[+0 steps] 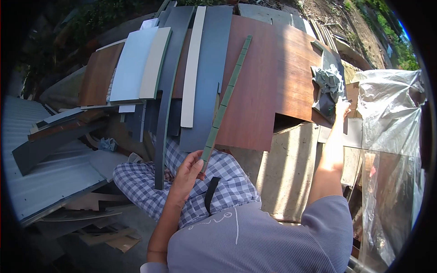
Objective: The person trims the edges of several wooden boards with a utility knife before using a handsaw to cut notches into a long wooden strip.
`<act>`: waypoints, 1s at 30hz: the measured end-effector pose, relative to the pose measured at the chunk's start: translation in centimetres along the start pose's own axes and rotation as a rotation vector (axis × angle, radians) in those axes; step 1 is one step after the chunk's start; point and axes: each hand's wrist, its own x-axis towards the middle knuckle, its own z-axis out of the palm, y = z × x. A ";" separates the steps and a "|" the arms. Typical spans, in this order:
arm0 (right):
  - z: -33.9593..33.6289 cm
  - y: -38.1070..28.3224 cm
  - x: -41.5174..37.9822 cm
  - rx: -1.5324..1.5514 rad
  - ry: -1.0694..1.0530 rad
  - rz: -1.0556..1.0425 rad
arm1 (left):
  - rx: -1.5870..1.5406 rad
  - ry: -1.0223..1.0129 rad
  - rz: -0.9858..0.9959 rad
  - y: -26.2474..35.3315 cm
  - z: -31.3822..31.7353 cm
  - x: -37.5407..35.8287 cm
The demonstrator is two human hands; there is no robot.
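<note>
My left hand (185, 169) is closed around the near end of a long, narrow green strip (226, 97) with dark cross lines along it. The strip slants up and away over a reddish-brown board (252, 82). On the right, my right hand (342, 108) reaches to the near edge of a crumpled grey-blue cloth (328, 81), which lies on a dark panel piece (324, 105). Its fingers look curled, overexposed by the sun, and what they grip is hidden.
Several boards lie side by side: a blue-grey panel (210, 68), a cream strip (193, 68), a white-blue board (132, 68) and a brown board (100, 75). Clear plastic sheeting (387, 104) hangs at the right. Corrugated metal (50, 159) is at left; wood scraps (114, 236) lie below.
</note>
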 end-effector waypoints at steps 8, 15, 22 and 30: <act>-2.1 -4.3 -5.9 -0.231 0.088 -0.250 | -0.040 0.029 0.012 -0.4 -0.3 -0.2; -10.8 -18.8 -32.9 0.802 -0.923 -0.439 | 0.147 0.036 0.073 -1.2 -0.3 0.0; -10.6 -23.4 -41.2 0.770 -1.246 -0.440 | 0.524 0.202 0.485 -1.0 0.1 -1.4; -8.7 -26.3 -42.4 0.797 -1.211 -0.543 | 0.878 0.285 0.485 -2.0 0.0 -1.3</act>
